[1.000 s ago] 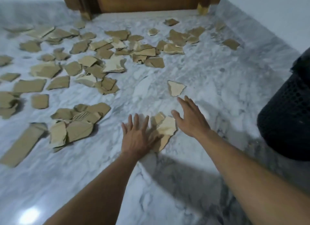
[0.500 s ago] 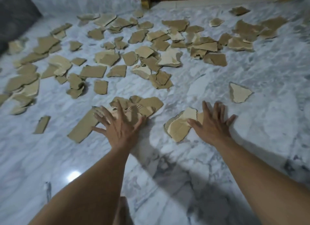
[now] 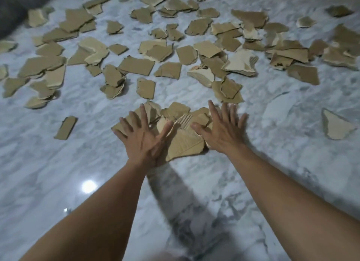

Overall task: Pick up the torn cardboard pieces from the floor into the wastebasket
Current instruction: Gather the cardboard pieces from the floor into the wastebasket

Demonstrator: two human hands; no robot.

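Both hands lie flat on a small heap of torn brown corrugated cardboard pieces (image 3: 185, 142) on the white, grey-veined marble floor (image 3: 97, 183). The left hand (image 3: 142, 136) presses on the heap's left side and the right hand (image 3: 222, 130) on its right, fingers straight and spread. Neither hand is curled round anything, so nothing is grasped. The thumbs point toward each other across a ribbed, stripped patch of card.

This looks like the gathering step: the loose scraps are being herded together between the palms, not lifted. Far more of the job lies ahead, since the wide scatter of tan cardboard scraps (image 3: 136, 66) covers the floor beyond the hands. A narrow brown strip (image 3: 66, 127) lies alone to the left, and a pale triangular piece (image 3: 338, 125) lies well apart to the right.

The wastebasket is out of view (so its direction cannot be read from here). The dark grey shape in the top-left corner is too blurred to identify.

The next move probably calls for drawing the palms inward and sliding the fingers under the heap's edges. Flat card on polished stone gives little to catch. The hands would then squeeze the stack from both sides so that the small top scraps do not slip off on the way up.
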